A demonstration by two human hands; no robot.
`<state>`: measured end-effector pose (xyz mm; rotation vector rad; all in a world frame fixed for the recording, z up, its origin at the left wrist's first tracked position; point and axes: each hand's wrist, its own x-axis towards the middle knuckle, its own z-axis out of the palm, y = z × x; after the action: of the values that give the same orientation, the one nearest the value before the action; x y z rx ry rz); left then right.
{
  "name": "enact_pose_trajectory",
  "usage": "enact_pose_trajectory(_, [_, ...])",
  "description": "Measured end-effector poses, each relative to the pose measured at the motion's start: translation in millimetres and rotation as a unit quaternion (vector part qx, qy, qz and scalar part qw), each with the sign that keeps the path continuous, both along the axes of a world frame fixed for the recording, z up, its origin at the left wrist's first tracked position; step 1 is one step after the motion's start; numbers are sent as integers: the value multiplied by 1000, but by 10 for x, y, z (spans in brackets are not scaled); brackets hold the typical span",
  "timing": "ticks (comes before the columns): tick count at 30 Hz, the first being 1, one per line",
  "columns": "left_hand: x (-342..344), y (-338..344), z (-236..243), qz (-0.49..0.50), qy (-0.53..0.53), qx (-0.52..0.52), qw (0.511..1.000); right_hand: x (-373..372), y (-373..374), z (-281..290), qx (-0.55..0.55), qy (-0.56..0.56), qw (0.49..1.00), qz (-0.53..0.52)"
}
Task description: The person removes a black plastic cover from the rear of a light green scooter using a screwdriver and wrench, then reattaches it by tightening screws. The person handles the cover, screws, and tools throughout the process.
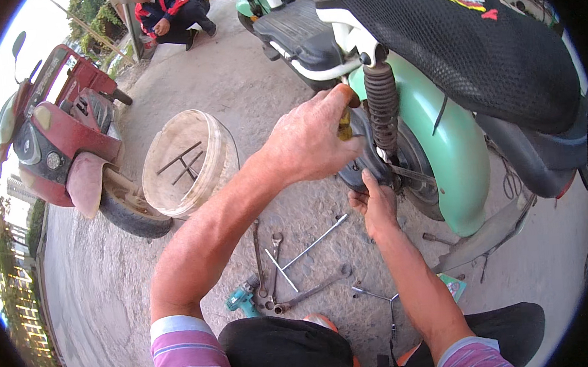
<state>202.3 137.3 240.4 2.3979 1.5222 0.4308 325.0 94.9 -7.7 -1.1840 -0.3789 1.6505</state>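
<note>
My left hand (321,137) is closed around a short tool with a yellow handle (344,124), held upright over the black plastic cover (356,172) beside the scooter's rear wheel. The tool's lower end is hidden by my fingers. Below it, my right hand (379,205) grips the rear end of that cover, thumb on top and fingers curled underneath. Just beyond my hands stand the scooter's dark coil shock absorber (381,106) and its mint green rear fender (452,152).
On the ground lie a T-handle wrench (312,245), several spanners, a three-arm socket wrench (391,302) and a teal power drill (244,297). A dirty white bucket (220,154) with T-bars stands left. Beyond are a red three-wheeler (66,138) and a crouching person (173,14).
</note>
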Motion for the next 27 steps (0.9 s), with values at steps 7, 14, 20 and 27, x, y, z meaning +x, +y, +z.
enact_pose_trajectory(7, [-39, 86, -51, -88, -9, 62, 994, -18, -7, -9, 5, 4, 1000, -26])
enact_pose_trajectory(14, [79, 36, 54, 49, 120, -40, 991, 12, 7, -64, 8, -2, 1000, -7])
enact_pose_trajectory(20, [-51, 101, -44, -74, -1, 54, 996, 17, 23, -57, 2, -11, 1000, 3])
enact_pose_trajectory(27, [78, 56, 96, 67, 153, -42, 985, -2, 26, -42, -15, -6, 1000, -9])
